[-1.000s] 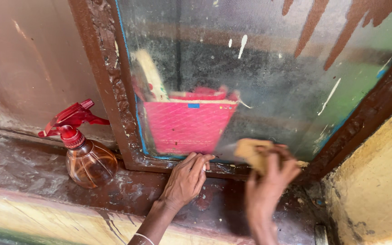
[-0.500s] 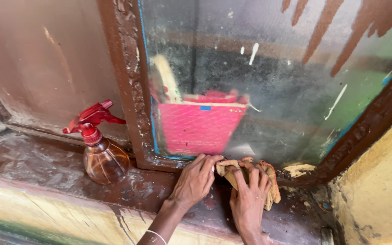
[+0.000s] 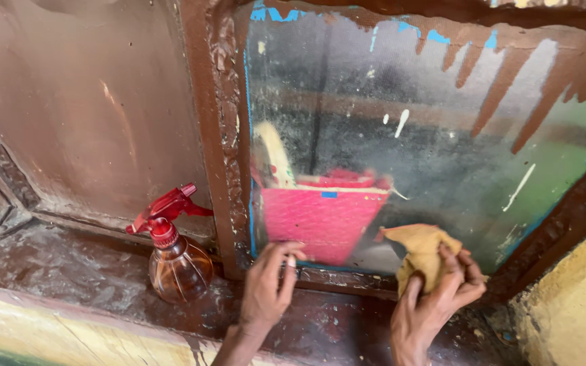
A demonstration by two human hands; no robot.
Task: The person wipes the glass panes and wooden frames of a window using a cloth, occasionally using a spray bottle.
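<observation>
from where i watch, my right hand [image 3: 435, 298] has its fingers curled tight round a bunched yellow-tan cloth [image 3: 420, 249], which it holds up against the lower part of the glass pane [image 3: 442, 156]. the cloth sticks up above the knuckles, touching or just off the glass; i cannot tell which. the dirty pane lies straight ahead of that hand and mostly above it, stretching up and to both sides, with brown paint drips running down from the top edge. so the right hand is the one that is on the glass, and the uncleaned stretch runs up and leftward from it.

my left hand [image 3: 266, 288] holds nothing. its fingers are loosely bent and the tips rest on the lower bar of the brown window frame [image 3: 228, 135], just below the glass and well left of the cloth. it looks like a bracing hand to me.

a spray bottle [image 3: 176, 261] with an amber body and red trigger head stands upright on the brown sill [image 3: 69, 271], left of the frame's upright post and near the left hand, apart from it. the trigger nozzle points right, toward the post.

behind the glass a pink container [image 3: 317, 220] shows blurred, between the two hands and above them. a yellow wall [image 3: 571, 318] closes the right side.
</observation>
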